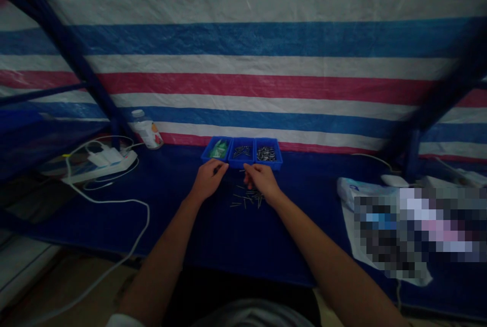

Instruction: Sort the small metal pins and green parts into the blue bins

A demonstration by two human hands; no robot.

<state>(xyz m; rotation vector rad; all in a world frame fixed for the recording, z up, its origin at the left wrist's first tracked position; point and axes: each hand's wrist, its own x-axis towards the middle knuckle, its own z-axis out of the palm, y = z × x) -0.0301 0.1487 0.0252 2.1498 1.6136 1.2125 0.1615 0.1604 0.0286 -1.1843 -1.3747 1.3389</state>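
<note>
Thin, loose metal pins (249, 197) lie on the dark-blue counter (243, 241) close beside the curled right hand (263, 179); a sideways brush could scatter them. The left hand (207, 178) bunches its fingertips; I cannot tell what either holds. Just beyond both, a knock could tip the blue plastic bins (274, 166).

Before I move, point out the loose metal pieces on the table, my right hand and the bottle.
Loose metal pieces (251, 196), head view: among the shafts near the middle of the scatter.
Right hand (263, 179), head view: back of the hand.
Bottle (149, 133), head view: label around its body.
</note>
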